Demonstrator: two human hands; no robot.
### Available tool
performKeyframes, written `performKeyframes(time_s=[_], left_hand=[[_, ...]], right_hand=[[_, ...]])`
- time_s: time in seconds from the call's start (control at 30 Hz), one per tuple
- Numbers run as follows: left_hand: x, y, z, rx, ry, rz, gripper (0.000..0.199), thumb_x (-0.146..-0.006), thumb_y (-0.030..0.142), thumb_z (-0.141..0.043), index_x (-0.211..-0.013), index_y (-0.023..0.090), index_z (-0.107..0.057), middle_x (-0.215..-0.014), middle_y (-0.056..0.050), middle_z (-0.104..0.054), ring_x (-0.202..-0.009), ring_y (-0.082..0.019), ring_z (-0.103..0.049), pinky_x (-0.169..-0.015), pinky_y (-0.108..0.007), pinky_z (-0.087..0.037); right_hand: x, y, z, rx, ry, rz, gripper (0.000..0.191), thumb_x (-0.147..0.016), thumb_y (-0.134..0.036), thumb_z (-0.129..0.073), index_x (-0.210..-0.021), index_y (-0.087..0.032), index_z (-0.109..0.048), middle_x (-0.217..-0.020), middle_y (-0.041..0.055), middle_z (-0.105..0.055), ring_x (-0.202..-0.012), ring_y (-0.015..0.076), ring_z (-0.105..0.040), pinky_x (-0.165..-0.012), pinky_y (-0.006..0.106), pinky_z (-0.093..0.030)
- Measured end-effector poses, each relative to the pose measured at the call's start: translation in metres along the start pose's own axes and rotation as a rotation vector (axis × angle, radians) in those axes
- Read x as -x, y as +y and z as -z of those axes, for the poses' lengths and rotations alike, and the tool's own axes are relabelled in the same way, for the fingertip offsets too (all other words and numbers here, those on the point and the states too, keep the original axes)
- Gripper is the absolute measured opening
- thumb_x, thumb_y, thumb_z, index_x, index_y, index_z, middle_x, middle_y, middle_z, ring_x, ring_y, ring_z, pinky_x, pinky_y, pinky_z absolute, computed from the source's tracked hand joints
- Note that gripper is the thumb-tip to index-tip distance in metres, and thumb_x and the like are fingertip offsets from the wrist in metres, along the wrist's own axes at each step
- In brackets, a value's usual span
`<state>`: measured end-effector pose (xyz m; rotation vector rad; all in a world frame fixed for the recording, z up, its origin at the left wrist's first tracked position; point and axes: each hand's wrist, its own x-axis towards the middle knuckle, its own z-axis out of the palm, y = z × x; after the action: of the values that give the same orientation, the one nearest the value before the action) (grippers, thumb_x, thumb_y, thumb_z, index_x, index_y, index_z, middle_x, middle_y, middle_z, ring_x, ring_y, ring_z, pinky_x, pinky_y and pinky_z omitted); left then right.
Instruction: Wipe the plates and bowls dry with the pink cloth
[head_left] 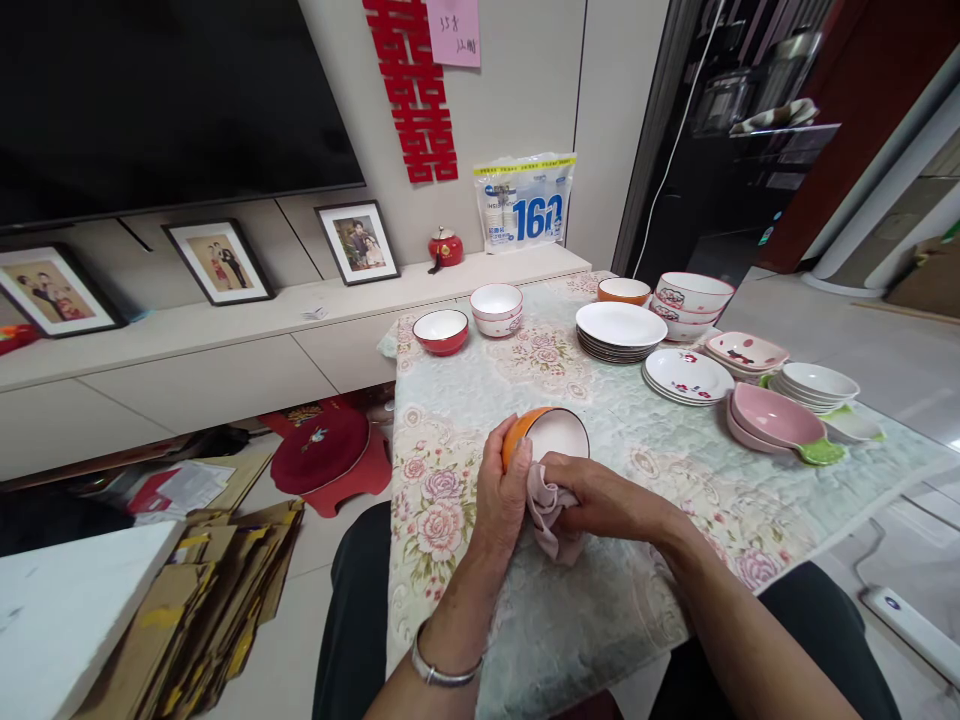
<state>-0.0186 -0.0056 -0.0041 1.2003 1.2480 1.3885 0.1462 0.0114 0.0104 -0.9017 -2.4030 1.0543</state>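
An orange bowl with a white inside [559, 436] is tilted above the near part of the flowered tablecloth [442, 470]. My left hand [502, 490] holds it by its left side, thumb near the rim. Bunched against the bowl's near side is a pale pink cloth [553, 515], gripped in my right hand [600, 495]. Part of the cloth hangs below my fingers. Beyond the bowl stand a red bowl [441, 332] and a pair of stacked white bowls [497, 308].
On the right are white plates [621, 326], flower-patterned plates [688, 377], tall stacked bowls [691, 300], another orange bowl [624, 291], pink dishes [776, 418] and small white bowls [817, 385]. A red stool [349, 485] stands left of the table.
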Motion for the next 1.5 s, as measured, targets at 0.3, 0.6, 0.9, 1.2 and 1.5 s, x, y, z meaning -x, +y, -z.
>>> performKeyframes(time_s=[0.3,0.6,0.9,1.2,1.5], left_hand=[[0.001,0.002,-0.001,-0.024,-0.027,0.029,0.052,-0.09,0.049,-0.054,-0.133,0.021,-0.054,-0.14,-0.012,-0.056,-0.132,-0.03,-0.05,-0.111,-0.045,-0.038],[0.0,0.005,-0.001,-0.024,-0.061,0.034,0.051,-0.094,0.05,-0.046,-0.135,0.02,-0.05,-0.141,-0.012,-0.054,-0.132,-0.026,-0.049,-0.113,-0.044,-0.035],[0.001,0.001,-0.001,0.002,-0.072,0.032,0.05,-0.093,0.048,-0.051,-0.135,0.022,-0.05,-0.14,-0.011,-0.055,-0.131,-0.027,-0.051,-0.112,-0.044,-0.037],[0.0,-0.002,0.0,0.052,-0.108,0.05,0.056,-0.09,0.047,-0.055,-0.138,0.02,-0.046,-0.14,-0.012,-0.055,-0.129,-0.028,-0.052,-0.111,-0.044,-0.037],[0.0,-0.001,0.001,-0.072,-0.117,0.006,0.059,-0.085,0.039,-0.062,-0.138,0.019,-0.044,-0.142,-0.014,-0.052,-0.132,-0.029,-0.048,-0.112,-0.047,-0.035]], right_hand=[[-0.006,-0.004,-0.005,-0.526,0.048,-0.133,0.016,-0.073,-0.014,-0.063,-0.088,-0.018,-0.063,-0.082,-0.0022,-0.06,-0.075,0.0137,-0.054,-0.068,0.024,-0.044],[-0.008,-0.007,-0.006,-0.232,0.086,-0.004,0.02,-0.072,-0.008,-0.06,-0.088,-0.019,-0.062,-0.092,0.0005,-0.061,-0.083,0.0161,-0.054,-0.077,0.028,-0.045],[-0.004,-0.002,-0.002,-0.169,0.045,-0.031,0.021,-0.069,-0.006,-0.061,-0.086,-0.019,-0.062,-0.089,-0.001,-0.06,-0.079,0.0148,-0.054,-0.072,0.025,-0.043],[-0.004,-0.001,-0.003,-0.41,0.045,-0.116,0.021,-0.074,-0.015,-0.067,-0.094,-0.018,-0.067,-0.092,-0.0003,-0.063,-0.083,0.0161,-0.057,-0.075,0.027,-0.045],[-0.003,0.004,-0.006,-0.478,0.059,-0.12,0.024,-0.071,-0.012,-0.065,-0.094,-0.018,-0.066,-0.089,-0.0013,-0.061,-0.083,0.0152,-0.055,-0.073,0.025,-0.044]])
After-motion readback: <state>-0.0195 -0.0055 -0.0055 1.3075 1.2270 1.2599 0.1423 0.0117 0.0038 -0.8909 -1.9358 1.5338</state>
